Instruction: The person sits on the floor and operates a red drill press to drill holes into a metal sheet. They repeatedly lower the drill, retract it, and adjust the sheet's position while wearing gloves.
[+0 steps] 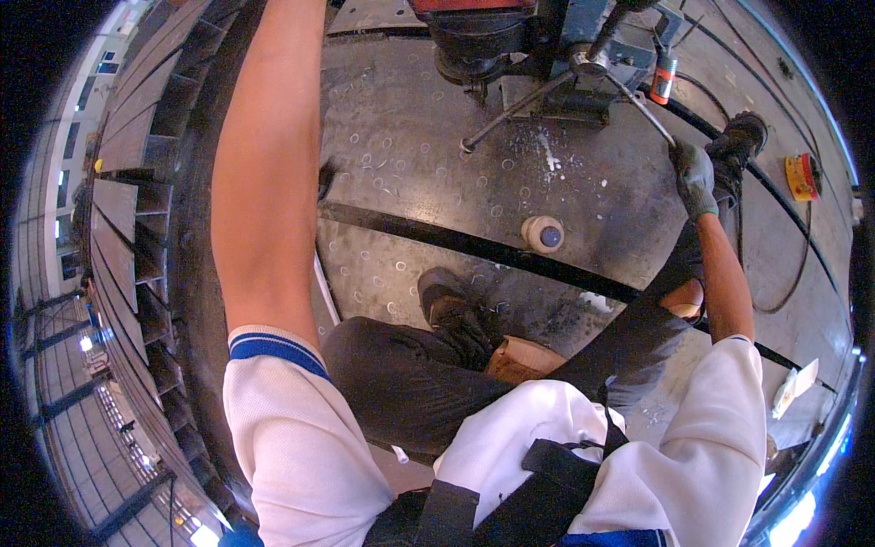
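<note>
My right hand (694, 178), in a grey glove, is closed round the end of a metal feed lever (645, 114). That lever is one of several spokes on the hub (589, 60) of a drilling machine (474, 44), which stands on a dark steel plate (392, 118) marked with many small chalk rings. A second spoke (519, 111) points down to the left, with nothing on its end. My left arm (269, 173) stretches up past the top edge, so the left hand is out of sight. Whitish splashes (550, 155) lie below the machine.
A pale plastic bottle (543, 234) with a dark cap stands near a black gap (437, 232) across the plate. An orange and grey cylinder (663, 80) is beside the machine. Cables (802, 260) and a yellow-red container (801, 177) lie right. Stacked steel beams (128, 210) line the left.
</note>
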Available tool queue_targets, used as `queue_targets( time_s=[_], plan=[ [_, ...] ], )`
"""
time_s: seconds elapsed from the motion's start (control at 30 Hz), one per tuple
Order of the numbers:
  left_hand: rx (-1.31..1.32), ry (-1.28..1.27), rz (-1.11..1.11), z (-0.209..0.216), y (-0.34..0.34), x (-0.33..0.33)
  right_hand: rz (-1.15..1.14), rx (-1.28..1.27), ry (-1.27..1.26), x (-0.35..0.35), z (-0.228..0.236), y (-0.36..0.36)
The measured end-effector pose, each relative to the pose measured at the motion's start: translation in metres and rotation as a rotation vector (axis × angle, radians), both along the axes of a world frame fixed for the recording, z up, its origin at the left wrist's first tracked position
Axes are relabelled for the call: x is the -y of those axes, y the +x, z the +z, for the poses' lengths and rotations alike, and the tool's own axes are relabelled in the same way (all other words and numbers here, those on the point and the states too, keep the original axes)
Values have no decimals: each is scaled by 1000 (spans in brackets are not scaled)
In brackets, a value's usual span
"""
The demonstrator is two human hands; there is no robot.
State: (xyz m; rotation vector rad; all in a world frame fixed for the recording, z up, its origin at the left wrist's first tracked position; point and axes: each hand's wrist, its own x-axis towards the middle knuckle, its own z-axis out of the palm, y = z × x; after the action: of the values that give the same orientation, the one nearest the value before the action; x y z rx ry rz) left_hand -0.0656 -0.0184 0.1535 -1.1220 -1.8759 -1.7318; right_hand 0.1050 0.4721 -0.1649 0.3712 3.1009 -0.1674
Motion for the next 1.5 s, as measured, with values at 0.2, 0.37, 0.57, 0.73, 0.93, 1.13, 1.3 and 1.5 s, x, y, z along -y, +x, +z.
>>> queue_targets(
  time_s=[0.2, 0.37, 0.57, 0.73, 0.93, 1.13, 1.3, 1.5],
  plan=[
    [-106, -28, 351, 0, 20, -6, 148, -100, -57, 11, 8, 5],
    [-395, 299, 584, -47, 65, -55, 204, -130, -76, 17, 19, 9],
    [365, 449, -169, -48, 126, -120, 307, -76, -224, 6, 27, 4],
    [535, 463, -567, -37, 113, -110, 537, 56, -330, -6, 20, -13],
    [496, 292, -532, -20, 127, -126, 503, 14, -713, -63, 21, -116],
    [233, 89, -544, -26, 105, -118, 758, -442, -646, -28, -14, -223],
    [248, 92, -462, -25, 111, -116, -182, 213, -2201, 14, -47, -257],
    [230, 143, -468, -31, 113, -111, -115, 222, -2096, 22, -38, -256]
  ],
)
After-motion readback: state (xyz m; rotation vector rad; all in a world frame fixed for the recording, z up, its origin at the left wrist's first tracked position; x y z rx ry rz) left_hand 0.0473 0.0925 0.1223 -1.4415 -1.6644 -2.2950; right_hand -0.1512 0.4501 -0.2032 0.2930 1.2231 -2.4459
